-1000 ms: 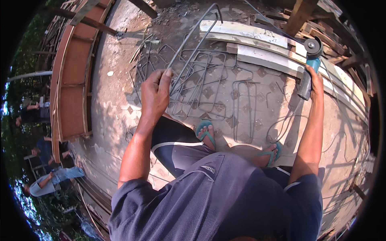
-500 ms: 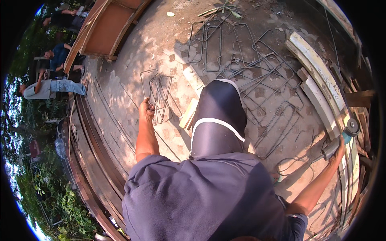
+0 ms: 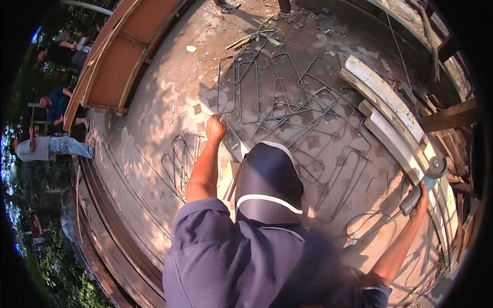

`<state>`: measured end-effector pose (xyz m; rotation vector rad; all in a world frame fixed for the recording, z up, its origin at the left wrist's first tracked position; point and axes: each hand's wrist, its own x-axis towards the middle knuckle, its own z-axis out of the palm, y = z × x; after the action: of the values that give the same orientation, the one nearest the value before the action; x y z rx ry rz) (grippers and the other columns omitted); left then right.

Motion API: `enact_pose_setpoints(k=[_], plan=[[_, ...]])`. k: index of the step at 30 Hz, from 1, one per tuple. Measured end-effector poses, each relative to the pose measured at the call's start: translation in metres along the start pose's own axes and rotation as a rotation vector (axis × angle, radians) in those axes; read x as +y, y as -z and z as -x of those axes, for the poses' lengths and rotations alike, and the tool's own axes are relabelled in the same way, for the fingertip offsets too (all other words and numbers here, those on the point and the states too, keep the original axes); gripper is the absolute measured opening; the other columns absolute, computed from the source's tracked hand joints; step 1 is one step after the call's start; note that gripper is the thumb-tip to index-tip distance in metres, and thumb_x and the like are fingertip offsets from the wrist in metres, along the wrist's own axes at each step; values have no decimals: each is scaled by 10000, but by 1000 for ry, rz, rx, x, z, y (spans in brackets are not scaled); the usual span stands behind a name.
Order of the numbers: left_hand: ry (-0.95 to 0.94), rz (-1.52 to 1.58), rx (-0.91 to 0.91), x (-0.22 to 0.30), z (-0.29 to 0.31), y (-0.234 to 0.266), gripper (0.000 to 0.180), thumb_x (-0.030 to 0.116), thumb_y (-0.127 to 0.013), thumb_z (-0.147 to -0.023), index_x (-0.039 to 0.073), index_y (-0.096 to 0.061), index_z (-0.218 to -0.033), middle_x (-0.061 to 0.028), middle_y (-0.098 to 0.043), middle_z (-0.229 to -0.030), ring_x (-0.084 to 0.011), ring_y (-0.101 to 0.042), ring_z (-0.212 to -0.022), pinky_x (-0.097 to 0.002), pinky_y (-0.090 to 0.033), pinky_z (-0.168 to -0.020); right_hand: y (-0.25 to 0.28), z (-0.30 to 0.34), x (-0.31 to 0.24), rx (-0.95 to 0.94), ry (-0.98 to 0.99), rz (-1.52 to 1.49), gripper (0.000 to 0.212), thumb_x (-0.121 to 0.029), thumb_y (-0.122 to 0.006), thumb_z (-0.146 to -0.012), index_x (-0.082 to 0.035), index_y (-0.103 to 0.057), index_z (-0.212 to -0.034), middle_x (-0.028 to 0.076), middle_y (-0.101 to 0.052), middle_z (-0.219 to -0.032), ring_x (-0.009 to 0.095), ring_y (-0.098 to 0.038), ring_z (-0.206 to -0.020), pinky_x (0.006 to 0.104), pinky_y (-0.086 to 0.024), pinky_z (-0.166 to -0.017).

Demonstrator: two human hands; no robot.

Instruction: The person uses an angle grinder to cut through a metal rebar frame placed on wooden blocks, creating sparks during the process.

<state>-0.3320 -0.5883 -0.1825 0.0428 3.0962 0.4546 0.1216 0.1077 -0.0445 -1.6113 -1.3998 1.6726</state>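
Note:
My right hand [image 3: 422, 197] is wrapped round an angle grinder [image 3: 411, 200] with a teal and grey body. The grinder's round disc [image 3: 437, 165] points up and away, beside pale beams at the right. Out in front, my left hand [image 3: 216, 129] is closed, its fingertips close to the lower end of a bent steel rod frame [image 3: 219, 87]. What it grips, if anything, is too small to make out. Several bent rod frames [image 3: 181, 161] lie together left of my left forearm. A larger tangle of them [image 3: 303, 120] spreads over the paved ground ahead.
Curved-looking pale beams [image 3: 387, 100] and stacked timber [image 3: 452, 149] line the right. Long dark beams [image 3: 110, 231] run along the left, beside thin straight rods [image 3: 128, 187]. A brown wooden panel [image 3: 118, 66] stands far left. Several people [image 3: 49, 148] are beyond it. A cable [image 3: 367, 231] trails from the grinder.
My left hand has let go of a bent rod frame at the left pile and moved right and forward towards the larger tangle. My right hand still holds the grinder. The view has shifted.

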Motion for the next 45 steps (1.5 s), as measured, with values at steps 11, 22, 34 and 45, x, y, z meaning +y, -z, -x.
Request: enact_pose_setpoints(k=[11,22,34,45], plan=[[128,-84,-112,90,-167,-73,596,324,-568,-982,104,-429,-1519,-119,-256,-1671,-420,-266,-1506,-593,-337,-1149,16,79,-6,225,58,25,435,-422,-781,-851,-36,-646,-1000,76,-638,-731,178,-627,-580,310,-505,-497],[207,-13,-216,46,-232,-91,931,549,-856,-708,-24,-561,-1380,-309,-402,-1547,-416,-456,-1398,-439,-424,-1113,21,86,8,276,10,73,391,-384,-740,-873,-52,-582,-1005,82,-615,-726,189,-598,-520,312,-506,-457],[465,1394,-286,115,-247,-47,596,299,-772,-910,22,-485,-1353,-159,-644,-1131,-253,-700,-857,-338,-589,-636,-5,74,-1,148,5,50,412,-372,-741,-857,-53,-564,-1049,65,-610,-738,179,-622,-545,315,-519,-476],[546,1561,-659,287,-181,-44,252,222,-550,-1060,-3,-576,-1170,-134,-720,-976,-220,-728,-775,-301,-650,-595,-10,70,-4,88,98,-35,418,-224,-779,-820,2,-641,-1143,85,-679,-888,165,-658,-694,324,-548,-610]])
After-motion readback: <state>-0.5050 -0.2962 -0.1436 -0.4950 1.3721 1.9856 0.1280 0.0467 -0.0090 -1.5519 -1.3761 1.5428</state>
